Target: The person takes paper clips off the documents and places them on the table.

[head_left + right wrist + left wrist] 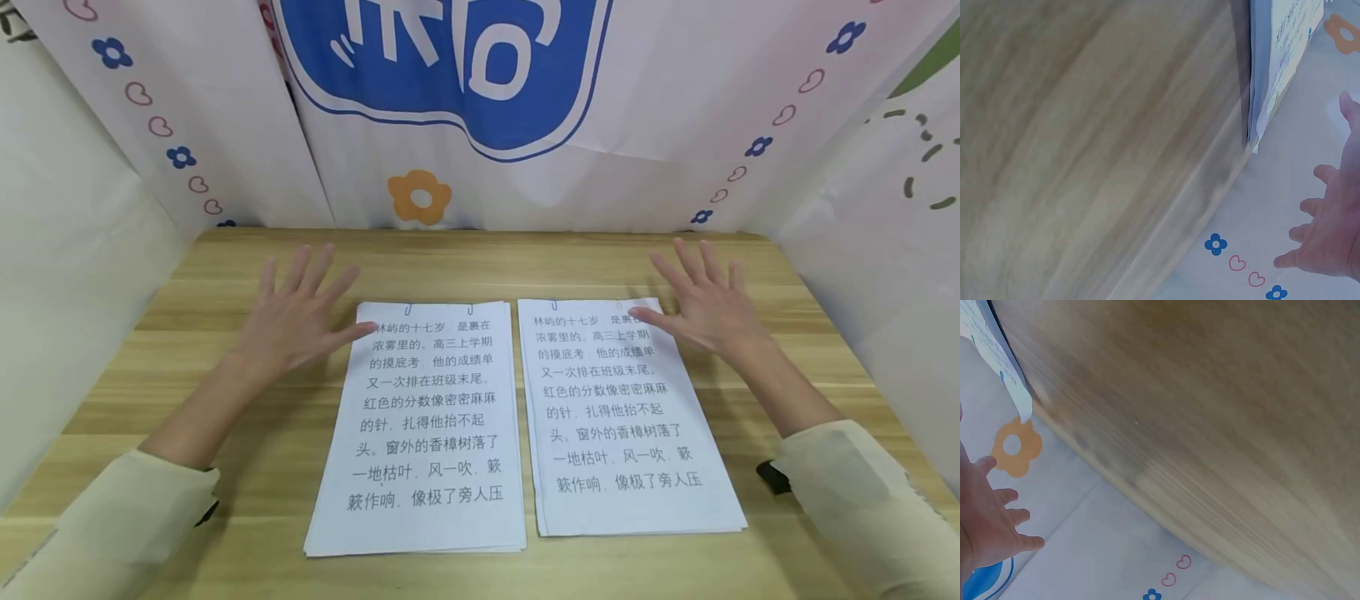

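Observation:
Two stacks of printed paper lie side by side on the wooden table. Two paper clips hold the top edge of the left stack (427, 417), with a blue clip (408, 309) at its left. The right stack (615, 425) bears the same printed text and also has clips, one of them a blue clip (554, 305). My left hand (296, 321) is spread beside the left stack, its thumb tip overlapping the upper left corner in the head view. Mirroring it, my right hand (712, 308) has its fingers spread, with the thumb over the right stack's upper right corner. Neither hand holds anything.
The wooden table (600, 258) ends at the back against a white printed cloth (637, 183) with a blue sign and an orange flower (419, 197). White sheets (67, 208) hang at both sides. Light sleeves (120, 517) cover both forearms.

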A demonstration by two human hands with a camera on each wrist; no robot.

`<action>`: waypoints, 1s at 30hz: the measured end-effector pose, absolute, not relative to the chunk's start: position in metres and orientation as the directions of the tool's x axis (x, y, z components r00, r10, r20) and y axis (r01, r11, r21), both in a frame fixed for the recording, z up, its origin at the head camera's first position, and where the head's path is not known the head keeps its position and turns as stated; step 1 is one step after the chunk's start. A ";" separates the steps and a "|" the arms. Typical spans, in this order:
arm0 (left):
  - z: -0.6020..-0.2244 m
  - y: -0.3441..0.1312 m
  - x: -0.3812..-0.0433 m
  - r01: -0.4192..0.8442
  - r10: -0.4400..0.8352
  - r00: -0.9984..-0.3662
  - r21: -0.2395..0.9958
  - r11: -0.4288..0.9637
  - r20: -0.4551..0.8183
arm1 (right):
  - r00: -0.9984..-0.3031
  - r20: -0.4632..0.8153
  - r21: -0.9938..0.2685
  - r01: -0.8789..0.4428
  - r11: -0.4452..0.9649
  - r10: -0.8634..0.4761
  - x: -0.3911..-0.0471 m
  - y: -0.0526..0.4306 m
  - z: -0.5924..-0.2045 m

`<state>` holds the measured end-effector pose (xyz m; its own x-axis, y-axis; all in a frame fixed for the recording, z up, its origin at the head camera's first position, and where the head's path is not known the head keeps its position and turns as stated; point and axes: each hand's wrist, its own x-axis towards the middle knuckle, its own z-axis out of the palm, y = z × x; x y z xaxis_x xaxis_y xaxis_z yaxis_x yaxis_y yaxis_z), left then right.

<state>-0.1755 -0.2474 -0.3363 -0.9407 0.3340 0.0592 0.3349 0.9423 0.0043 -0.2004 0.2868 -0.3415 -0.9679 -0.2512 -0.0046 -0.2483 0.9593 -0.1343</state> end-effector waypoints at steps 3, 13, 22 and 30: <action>-0.336 -0.242 -0.175 0.356 0.355 -0.932 -0.001 0.934 0.074 | -0.965 -0.013 -0.147 -0.259 0.955 -0.263 -0.201 0.285 -0.341; -0.335 -0.232 -0.176 0.371 0.372 -0.928 -0.018 0.928 0.028 | -0.949 -0.047 -0.211 -0.296 0.932 -0.312 -0.201 0.272 -0.341; -0.340 -0.227 -0.178 0.389 0.389 -0.921 0.069 0.919 0.020 | -0.935 -0.008 -0.246 -0.341 0.907 -0.354 -0.205 0.249 -0.341; -0.342 -0.227 -0.182 0.376 0.382 -0.924 0.126 0.918 -0.028 | -0.937 -0.001 -0.267 -0.335 0.903 -0.348 -0.207 0.228 -0.344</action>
